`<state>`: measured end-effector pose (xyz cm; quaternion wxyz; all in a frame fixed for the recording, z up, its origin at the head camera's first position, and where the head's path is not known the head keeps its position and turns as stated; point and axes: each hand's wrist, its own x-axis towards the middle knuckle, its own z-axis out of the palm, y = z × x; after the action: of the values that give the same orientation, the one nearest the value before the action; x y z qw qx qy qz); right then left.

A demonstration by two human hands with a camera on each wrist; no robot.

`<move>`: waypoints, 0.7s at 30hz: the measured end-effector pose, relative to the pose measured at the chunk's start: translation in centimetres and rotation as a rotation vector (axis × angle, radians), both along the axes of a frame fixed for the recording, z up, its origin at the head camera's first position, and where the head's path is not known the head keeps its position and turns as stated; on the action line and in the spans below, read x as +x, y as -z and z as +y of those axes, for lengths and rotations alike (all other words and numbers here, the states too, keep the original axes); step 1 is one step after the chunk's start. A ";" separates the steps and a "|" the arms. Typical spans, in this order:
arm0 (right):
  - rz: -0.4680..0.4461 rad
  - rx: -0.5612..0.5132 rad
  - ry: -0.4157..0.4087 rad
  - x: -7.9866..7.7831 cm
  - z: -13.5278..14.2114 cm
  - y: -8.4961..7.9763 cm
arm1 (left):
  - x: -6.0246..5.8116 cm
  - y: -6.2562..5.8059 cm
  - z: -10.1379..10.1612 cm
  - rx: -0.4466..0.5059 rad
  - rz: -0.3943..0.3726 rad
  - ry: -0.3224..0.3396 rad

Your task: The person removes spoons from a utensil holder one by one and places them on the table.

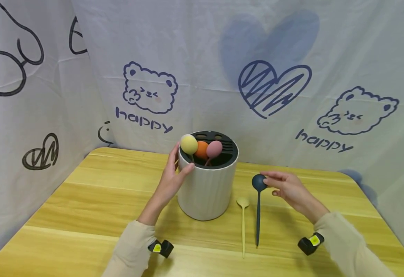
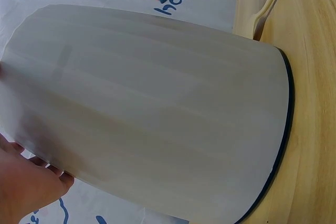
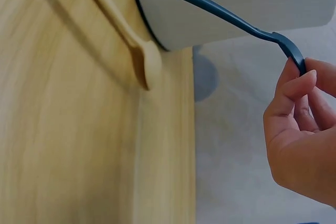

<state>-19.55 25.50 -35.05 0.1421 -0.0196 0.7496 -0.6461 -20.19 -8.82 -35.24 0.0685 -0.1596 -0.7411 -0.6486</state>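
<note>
My right hand pinches a dark blue spoon at the edge of its bowl. The right wrist view shows its handle raised over the table. My left hand grips the upper left side of a white round utensil holder, thumb at the front rim. In the left wrist view the fingers rest against the holder's side. Yellow, orange and pink spoons stand in the holder's large front opening, bowls up. A pale yellow spoon lies right of the holder.
The holder's black top has slots and round holes toward the back and right. The wooden table ends at a white printed cloth hanging behind it. Each wrist wears a small black strap device.
</note>
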 end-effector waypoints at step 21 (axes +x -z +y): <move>-0.103 -0.041 -0.045 -0.1 1.7 3.1 | 0.1 0.0 0.0 0.013 0.006 0.006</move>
<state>-19.69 27.23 -38.17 0.1943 -0.0061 0.7272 -0.6583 -20.13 -8.80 -35.22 0.0697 -0.1632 -0.7361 -0.6532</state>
